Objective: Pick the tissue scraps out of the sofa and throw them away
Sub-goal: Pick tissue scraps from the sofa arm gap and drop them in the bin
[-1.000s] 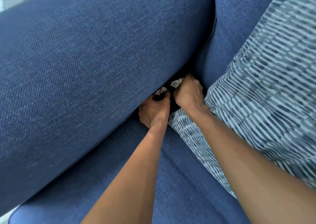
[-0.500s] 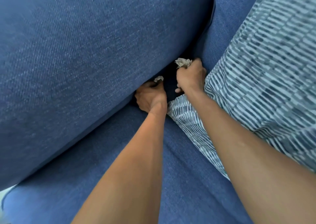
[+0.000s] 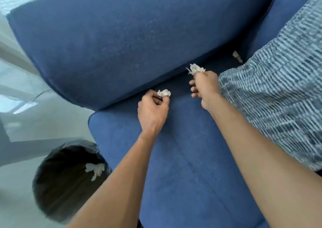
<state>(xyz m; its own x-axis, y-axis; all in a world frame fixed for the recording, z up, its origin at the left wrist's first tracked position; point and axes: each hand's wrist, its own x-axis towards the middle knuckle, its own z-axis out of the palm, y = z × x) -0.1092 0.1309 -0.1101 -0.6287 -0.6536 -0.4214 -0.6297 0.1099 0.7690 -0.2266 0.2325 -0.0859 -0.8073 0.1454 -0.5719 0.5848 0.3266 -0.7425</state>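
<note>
**Left hand** (image 3: 153, 109): the grip pinches a crumpled tissue scrap (image 3: 164, 93) between thumb and fingertips, back of the hand up, over the rear edge of the sofa seat (image 3: 183, 158). **Right hand** (image 3: 206, 86): the grip pinches a second scrap (image 3: 196, 69) at its top, the other fingers loosely curled, the wrist beside the striped pillow (image 3: 278, 97). A third scrap (image 3: 237, 57) lies in the crevice at the seat's rear right corner, below the back cushion (image 3: 122, 36). The black-lined waste bin (image 3: 45, 189), holding a binned scrap (image 3: 95, 169), stands on the floor off the seat's left edge.

**Risk:** both pinches look shallow, so a light scrap may slip during the carry. The right arm's longer crossing may miss the rim, and the third scrap may be overlooked.
</note>
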